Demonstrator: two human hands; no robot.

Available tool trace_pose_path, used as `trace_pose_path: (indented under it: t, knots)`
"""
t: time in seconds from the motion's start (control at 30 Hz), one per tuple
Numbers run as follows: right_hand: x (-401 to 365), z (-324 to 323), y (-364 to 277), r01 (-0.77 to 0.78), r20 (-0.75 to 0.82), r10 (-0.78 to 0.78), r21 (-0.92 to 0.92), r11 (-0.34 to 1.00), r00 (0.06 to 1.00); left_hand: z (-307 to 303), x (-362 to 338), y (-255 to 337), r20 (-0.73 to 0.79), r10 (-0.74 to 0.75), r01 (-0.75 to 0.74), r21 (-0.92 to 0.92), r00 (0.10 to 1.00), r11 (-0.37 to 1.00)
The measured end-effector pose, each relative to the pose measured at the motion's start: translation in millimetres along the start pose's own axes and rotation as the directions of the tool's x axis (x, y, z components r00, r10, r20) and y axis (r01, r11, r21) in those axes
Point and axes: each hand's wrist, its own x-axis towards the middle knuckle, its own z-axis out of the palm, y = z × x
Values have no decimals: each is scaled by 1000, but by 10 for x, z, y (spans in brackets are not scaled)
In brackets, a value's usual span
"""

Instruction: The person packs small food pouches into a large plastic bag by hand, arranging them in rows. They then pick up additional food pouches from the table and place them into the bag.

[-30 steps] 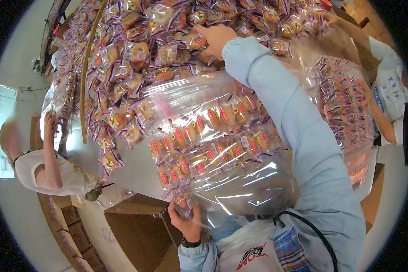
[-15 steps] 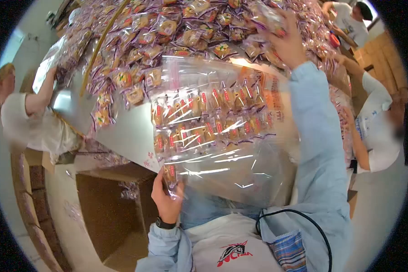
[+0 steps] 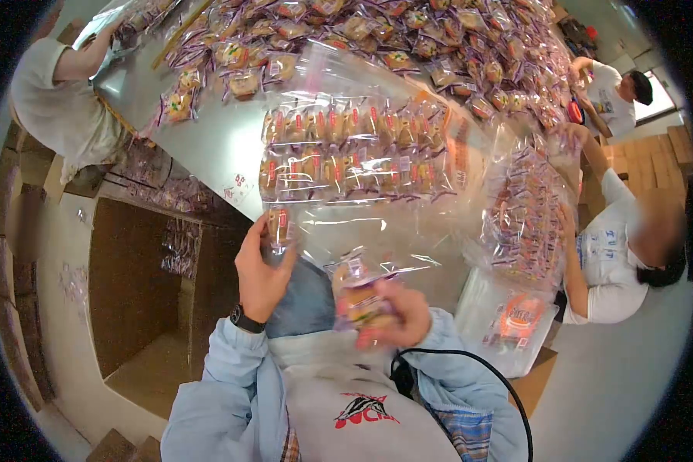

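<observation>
A large clear plastic bag (image 3: 439, 173) lies before me on the table, with two rows of wrapped pastries (image 3: 354, 165) standing on edge inside it. At the bag's near left corner, my left hand (image 3: 260, 279) has thumb and fingers around a single wrapped pastry (image 3: 279, 228). My right hand (image 3: 406, 314), smeared by motion, is close in front of my chest. It grips a small bunch of purple-edged wrapped pastries (image 3: 359, 302), just short of the bag's near edge; their exact number is blurred.
A big heap of wrapped pastries (image 3: 470, 46) covers the far table. An open cardboard box (image 3: 142, 308) stands at lower left. On the right, a co-worker (image 3: 612, 254) handles another filled bag (image 3: 523, 219), near flat printed bags (image 3: 516, 319). Other people stand at far left and far right.
My right hand has come back from the heap toward my chest, bringing wrapped pastries. My left hand stays at the bag's corner with its pastry. The view has shifted.
</observation>
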Motion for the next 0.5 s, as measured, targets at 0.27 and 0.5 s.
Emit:
trace_pose_path:
  t: [0.27,0.5]
  knots:
    - [386,-18,216,648,469,-486,-694,314,737,-12,-80,-18,-5,-2,1,-55,1000,998]
    - [865,-276,427,703,612,-427,-707,83,666,8,-117,13,-4,-16,16,-100,1000,995]
